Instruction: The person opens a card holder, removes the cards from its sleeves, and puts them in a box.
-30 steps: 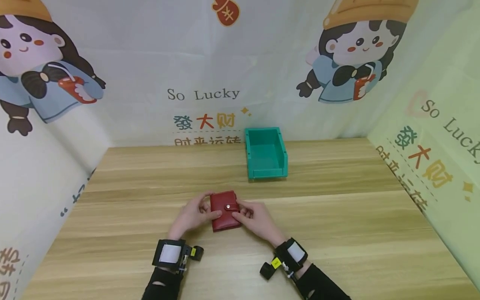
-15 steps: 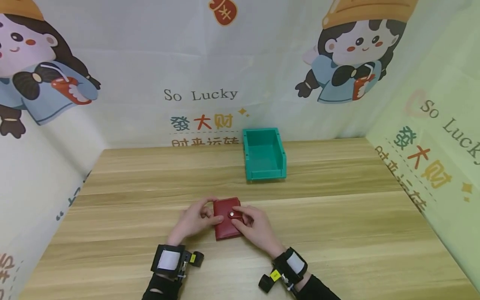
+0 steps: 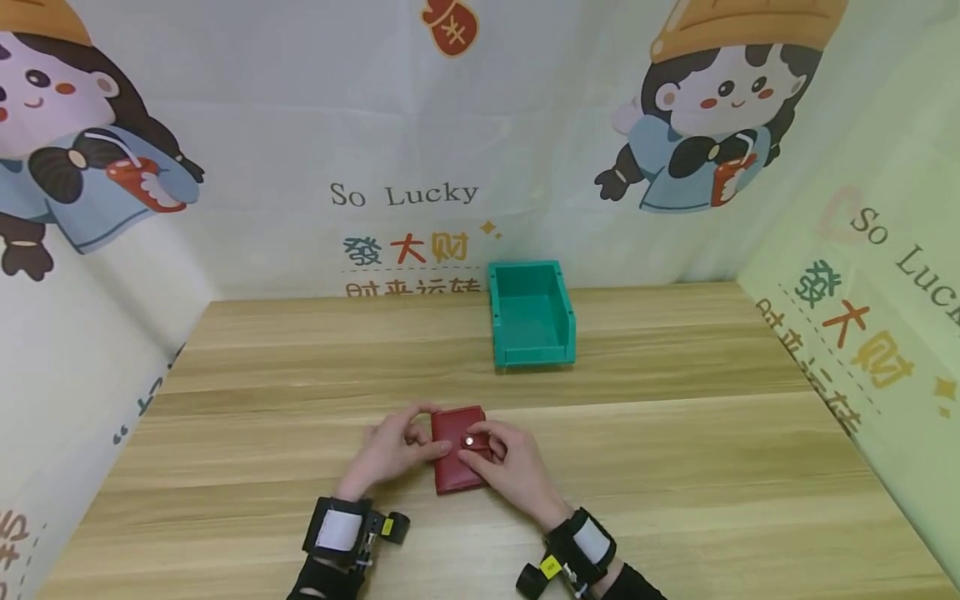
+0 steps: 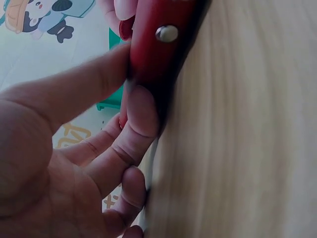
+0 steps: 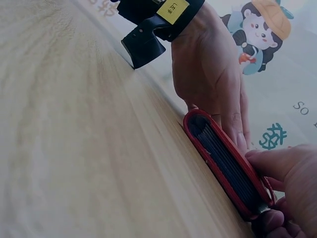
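Observation:
A small red card wallet (image 3: 452, 468) with a snap strap (image 3: 476, 442) lies between both hands, close above or on the wooden table. My left hand (image 3: 392, 452) holds its left edge, the thumb on the front cover and the other fingers behind. At the right edge my right hand (image 3: 519, 473) pinches around the strap, thumb and forefinger beside the silver snap. Dark card sleeves (image 5: 225, 158) show inside the wallet's end in the right wrist view. A silver stud (image 4: 167, 33) shows on the red wallet in the left wrist view. Whether the snap is fastened I cannot tell.
A teal open-front bin (image 3: 532, 321) stands at the back of the wooden table (image 3: 675, 467), near the printed backdrop (image 3: 262, 150). Cloth walls border the left and right sides. Each wrist wears a black strap with a small camera.
Both hands and the wallet have shifted slightly toward me and to the right. The right thumb and forefinger have moved from the wallet's right edge in to the snap strap.

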`<state>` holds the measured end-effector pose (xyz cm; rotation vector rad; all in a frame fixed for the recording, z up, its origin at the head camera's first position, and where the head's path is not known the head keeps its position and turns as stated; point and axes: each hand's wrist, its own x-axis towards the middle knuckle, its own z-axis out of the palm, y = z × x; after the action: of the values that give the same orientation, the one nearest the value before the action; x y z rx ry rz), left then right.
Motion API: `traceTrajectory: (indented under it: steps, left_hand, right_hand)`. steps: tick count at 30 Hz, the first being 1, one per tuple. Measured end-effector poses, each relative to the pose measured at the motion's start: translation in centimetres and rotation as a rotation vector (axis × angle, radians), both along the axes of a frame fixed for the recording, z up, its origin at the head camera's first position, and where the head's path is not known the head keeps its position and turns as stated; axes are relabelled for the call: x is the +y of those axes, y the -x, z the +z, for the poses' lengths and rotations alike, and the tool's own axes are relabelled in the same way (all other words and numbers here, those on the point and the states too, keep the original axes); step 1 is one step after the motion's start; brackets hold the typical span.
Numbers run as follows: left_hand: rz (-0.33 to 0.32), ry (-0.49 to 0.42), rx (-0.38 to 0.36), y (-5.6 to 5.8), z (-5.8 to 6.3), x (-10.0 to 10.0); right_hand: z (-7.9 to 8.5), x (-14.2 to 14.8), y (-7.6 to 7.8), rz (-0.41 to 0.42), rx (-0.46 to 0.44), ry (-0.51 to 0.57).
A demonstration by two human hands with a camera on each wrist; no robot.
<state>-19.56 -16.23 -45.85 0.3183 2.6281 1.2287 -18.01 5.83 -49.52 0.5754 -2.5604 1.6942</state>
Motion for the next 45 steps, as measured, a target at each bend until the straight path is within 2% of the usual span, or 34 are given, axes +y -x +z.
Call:
traceTrajectory:
  steps: [16, 23, 38, 45]
  left_hand:
    - [-0.067, -0.066, -0.016, -0.2, -0.3, 0.2]
    - [-0.077, -0.068, -0.008, -0.3, -0.1, 0.6]
    - [-0.056, -0.079, -0.014, -0.7, -0.4, 1.1]
    - [-0.031, -0.061, -0.003, -0.5, -0.2, 1.4]
  right_hand:
    - [0.5, -0.5, -0.6, -0.116, -0.012, -0.157]
    - [0.4, -0.6, -0.7, -0.160, 0.042, -0.193]
    - [0.0, -0.4, -1.0, -0.168, 0.054, -0.156]
    - [0.0, -0.4, -0.9, -0.177, 0.124, -0.130]
